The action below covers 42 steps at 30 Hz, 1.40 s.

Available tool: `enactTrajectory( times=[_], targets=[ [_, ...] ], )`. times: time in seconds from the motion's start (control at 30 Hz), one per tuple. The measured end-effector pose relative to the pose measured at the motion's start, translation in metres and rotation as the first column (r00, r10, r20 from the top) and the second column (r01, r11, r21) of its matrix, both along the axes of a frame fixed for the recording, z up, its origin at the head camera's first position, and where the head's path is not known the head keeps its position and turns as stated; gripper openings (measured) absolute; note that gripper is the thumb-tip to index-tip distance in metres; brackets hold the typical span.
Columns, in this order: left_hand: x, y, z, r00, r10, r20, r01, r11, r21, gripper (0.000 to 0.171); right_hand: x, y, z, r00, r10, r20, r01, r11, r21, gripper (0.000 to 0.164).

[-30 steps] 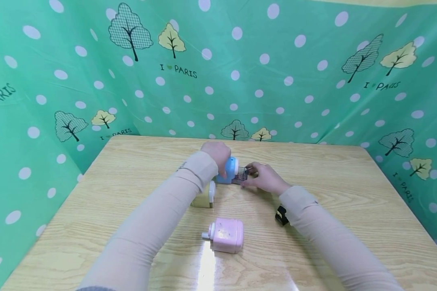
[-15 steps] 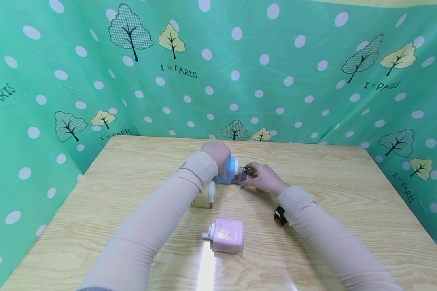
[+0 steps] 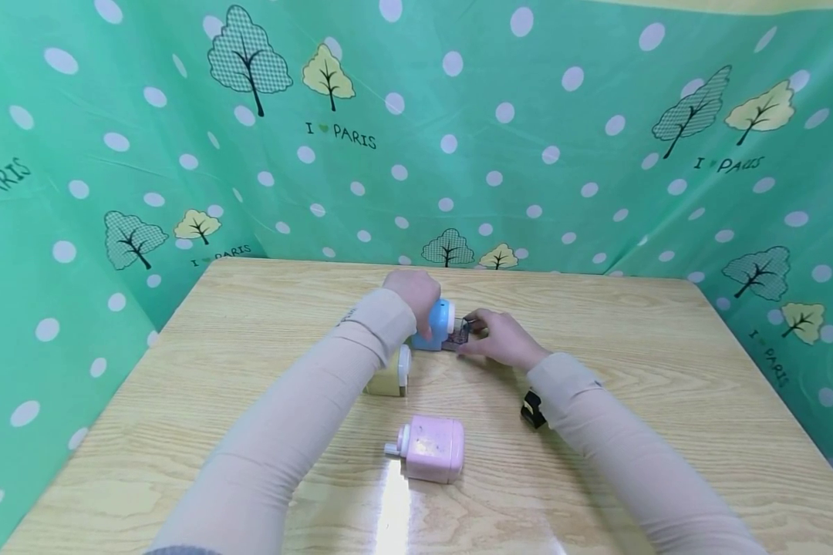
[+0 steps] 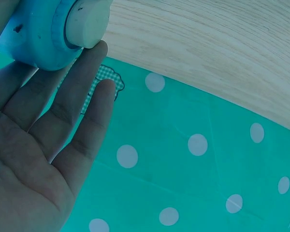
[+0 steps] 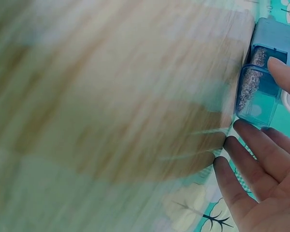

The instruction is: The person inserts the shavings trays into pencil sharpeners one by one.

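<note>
My left hand (image 3: 413, 294) grips a blue pencil sharpener (image 3: 442, 317) near the back of the table. In the left wrist view its rounded blue body and white knob show above my spread fingers (image 4: 63, 113). A see-through shavings drawer (image 3: 456, 338) sticks out of the sharpener's right side. My right hand (image 3: 503, 339) holds the drawer's outer end between thumb and fingers. In the right wrist view, grey shavings (image 5: 251, 84) fill part of the drawer, the thumb lies over its side and the fingertips are at its end.
A yellow pencil sharpener (image 3: 389, 378) stands beneath the left forearm, partly hidden. A pink crank pencil sharpener (image 3: 433, 449) is nearer the front. Beside the right sleeve lies a small black object (image 3: 533, 410). A green dotted curtain (image 3: 423, 154) hangs behind the wooden table (image 3: 264, 324).
My right hand has shifted slightly left, and the drawer sits a little deeper in the blue sharpener. The left hand keeps its hold in place.
</note>
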<state>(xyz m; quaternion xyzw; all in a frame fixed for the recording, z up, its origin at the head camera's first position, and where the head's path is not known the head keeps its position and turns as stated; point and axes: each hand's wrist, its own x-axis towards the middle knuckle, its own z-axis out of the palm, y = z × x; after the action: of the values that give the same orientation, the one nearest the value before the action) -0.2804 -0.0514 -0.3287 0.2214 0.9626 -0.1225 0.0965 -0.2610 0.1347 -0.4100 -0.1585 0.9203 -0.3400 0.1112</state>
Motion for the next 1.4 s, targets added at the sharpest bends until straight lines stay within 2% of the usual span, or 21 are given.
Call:
enactTrajectory(
  times=[0.5,1.4],
  targets=[
    [-0.0012,-0.0012,0.0048,1.0,0.004,0.008,-0.003,1.0,-0.017,0.058,-0.0023,-0.0035,0.003,1.0,0.01,-0.013,-0.009,1.0,0.016,0.067],
    [0.0002,0.0019,0.0016,1.0,-0.002,0.016,0.003,1.0,-0.031,0.058,-0.0012,-0.0087,-0.0017,1.0,-0.007,-0.02,0.008,1.0,0.014,0.068]
  ],
)
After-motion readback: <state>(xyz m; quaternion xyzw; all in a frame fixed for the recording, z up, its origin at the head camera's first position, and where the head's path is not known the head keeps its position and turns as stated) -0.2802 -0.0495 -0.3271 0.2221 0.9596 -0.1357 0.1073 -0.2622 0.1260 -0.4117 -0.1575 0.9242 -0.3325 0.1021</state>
